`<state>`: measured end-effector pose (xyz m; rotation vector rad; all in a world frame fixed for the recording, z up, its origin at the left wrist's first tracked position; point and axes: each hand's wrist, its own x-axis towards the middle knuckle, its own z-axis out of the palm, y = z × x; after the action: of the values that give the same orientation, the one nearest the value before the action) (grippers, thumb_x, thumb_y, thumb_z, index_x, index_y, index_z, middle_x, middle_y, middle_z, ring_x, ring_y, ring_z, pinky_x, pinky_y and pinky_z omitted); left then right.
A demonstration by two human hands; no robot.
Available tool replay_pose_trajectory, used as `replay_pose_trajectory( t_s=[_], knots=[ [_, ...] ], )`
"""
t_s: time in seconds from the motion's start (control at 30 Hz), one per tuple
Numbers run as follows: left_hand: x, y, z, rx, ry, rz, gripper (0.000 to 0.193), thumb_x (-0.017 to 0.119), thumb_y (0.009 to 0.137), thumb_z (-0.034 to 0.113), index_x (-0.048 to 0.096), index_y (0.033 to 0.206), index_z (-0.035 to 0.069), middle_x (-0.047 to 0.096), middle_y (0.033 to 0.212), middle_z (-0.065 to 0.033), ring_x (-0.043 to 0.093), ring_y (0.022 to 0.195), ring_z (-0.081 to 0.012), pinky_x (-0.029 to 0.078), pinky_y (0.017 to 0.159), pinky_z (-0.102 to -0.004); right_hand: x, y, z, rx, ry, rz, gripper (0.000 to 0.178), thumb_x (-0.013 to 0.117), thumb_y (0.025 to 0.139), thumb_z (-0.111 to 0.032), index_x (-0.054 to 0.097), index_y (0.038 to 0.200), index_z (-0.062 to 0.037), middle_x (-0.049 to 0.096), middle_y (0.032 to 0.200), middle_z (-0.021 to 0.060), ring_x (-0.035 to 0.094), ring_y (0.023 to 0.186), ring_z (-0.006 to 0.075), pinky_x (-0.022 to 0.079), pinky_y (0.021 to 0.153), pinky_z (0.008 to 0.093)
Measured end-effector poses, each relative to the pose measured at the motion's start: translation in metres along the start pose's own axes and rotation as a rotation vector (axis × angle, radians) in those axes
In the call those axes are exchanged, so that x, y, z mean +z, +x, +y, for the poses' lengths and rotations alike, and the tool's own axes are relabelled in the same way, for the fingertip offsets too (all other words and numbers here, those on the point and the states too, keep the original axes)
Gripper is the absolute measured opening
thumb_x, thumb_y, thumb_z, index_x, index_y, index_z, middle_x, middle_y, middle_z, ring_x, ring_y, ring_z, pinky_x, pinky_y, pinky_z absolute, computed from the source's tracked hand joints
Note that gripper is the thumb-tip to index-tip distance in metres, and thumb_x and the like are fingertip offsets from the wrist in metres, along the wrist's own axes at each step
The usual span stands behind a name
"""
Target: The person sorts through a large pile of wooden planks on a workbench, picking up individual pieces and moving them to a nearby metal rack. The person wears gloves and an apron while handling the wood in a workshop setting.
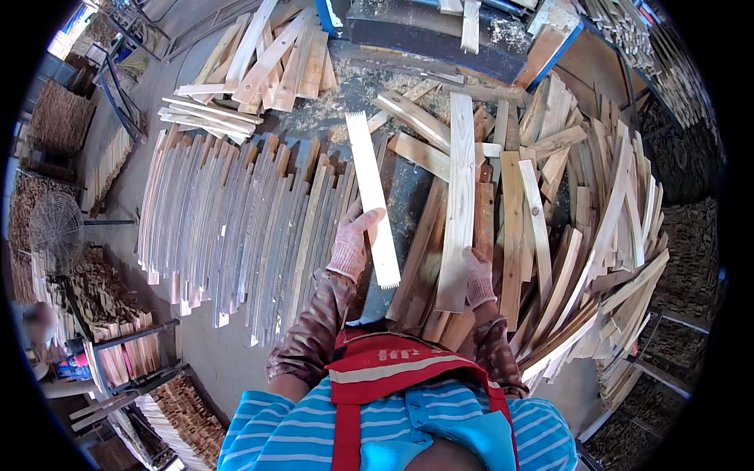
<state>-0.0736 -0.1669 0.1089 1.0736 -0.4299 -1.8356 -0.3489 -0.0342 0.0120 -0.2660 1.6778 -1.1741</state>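
My left hand, in a pale knit work glove, is closed around a short, bright board with toothed ends, thumb on its upper face. The board tilts slightly, its far end leaning left. My right hand, gloved the same way, grips the right edge of a longer, wider plank near its close end; some of its fingers are hidden. That plank points away from me over other pieces. Left of my left hand lies a wide row of wooden strips set side by side.
Loose boards pile up on the right, some crossing. Another heap of boards lies at the far left, beside sawdust on the dark table. A blue-edged machine stands at the back. A fan and stacked wood stand left.
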Motion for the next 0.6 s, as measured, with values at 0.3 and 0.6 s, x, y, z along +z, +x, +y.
replay_pose_trajectory(
  t_s=[0.3,0.6],
  knots=[
    [-0.024,-0.009,-0.010,-0.005,-0.006,0.015,0.057,0.065,0.091,0.008,0.050,0.146,-0.001,0.067,0.126,-0.0132,0.068,0.109,-0.0231,0.057,0.092,-0.0359,-0.004,0.012,0.016,0.024,0.121,-0.084,0.048,0.072,0.094,-0.025,0.064,0.130,0.0058,0.071,0.111,0.0089,0.069,0.095,0.0200,0.056,0.082,0.0333],
    [-0.061,-0.010,-0.027,-0.031,0.071,0.096,0.054,0.064,0.091,0.007,0.054,0.143,-0.002,0.070,0.120,-0.0108,0.069,0.102,-0.0228,0.056,0.091,-0.0357,0.001,-0.002,0.008,0.041,0.246,-0.099,0.038,0.069,0.096,-0.021,0.066,0.124,0.0044,0.071,0.104,0.0065,0.069,0.088,0.0181,0.056,0.075,0.0312]
  ],
)
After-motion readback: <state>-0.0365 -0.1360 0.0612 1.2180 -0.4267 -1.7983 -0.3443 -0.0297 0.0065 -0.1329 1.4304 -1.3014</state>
